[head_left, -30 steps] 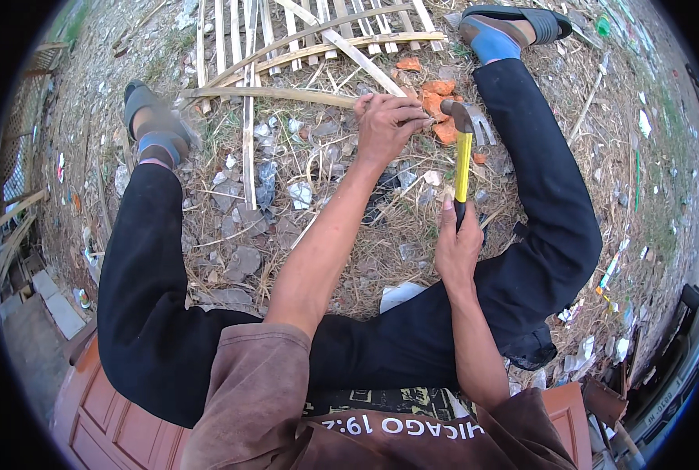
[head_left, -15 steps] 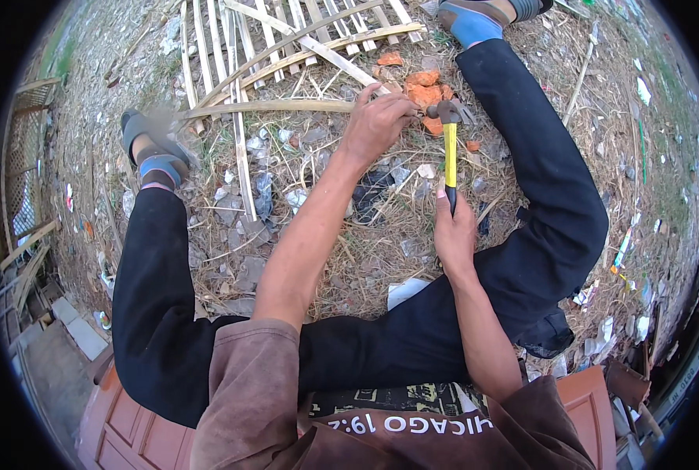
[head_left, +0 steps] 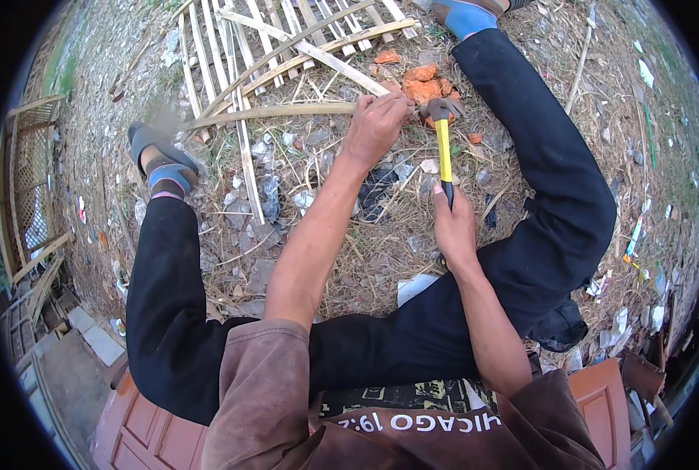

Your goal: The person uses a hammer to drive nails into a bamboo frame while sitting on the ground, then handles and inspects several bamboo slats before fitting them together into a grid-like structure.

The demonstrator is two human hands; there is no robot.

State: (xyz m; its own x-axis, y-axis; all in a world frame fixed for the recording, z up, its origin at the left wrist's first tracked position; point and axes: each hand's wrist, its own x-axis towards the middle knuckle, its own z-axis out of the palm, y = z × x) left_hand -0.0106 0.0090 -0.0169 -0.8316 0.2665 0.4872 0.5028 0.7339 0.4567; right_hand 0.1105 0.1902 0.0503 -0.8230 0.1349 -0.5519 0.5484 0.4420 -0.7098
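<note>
My right hand (head_left: 454,223) is wrapped round the black grip of a claw hammer (head_left: 445,149) with a yellow shaft. The hammer's dark head lies right beside the fingertips of my left hand (head_left: 377,129). My left hand is closed at the end of a curved bamboo strip (head_left: 287,111), which runs off to the left. Whatever small thing its fingertips pinch is too hidden to make out. A flat wooden slat (head_left: 342,66) slants down to the same hand. Orange brick pieces (head_left: 421,86) lie just beyond the hammer head.
A lattice of pale bamboo slats (head_left: 248,47) lies on the ground at the far left of my hands. My legs spread to both sides. Dry grass, stones and litter cover the ground; a dark plastic scrap (head_left: 377,192) lies between my forearms. A reddish panelled board (head_left: 150,427) is under me.
The hammer head has come slightly left and down, closer to my left fingertips. My left hand stays at the strip's end. The whole view has shifted a little.
</note>
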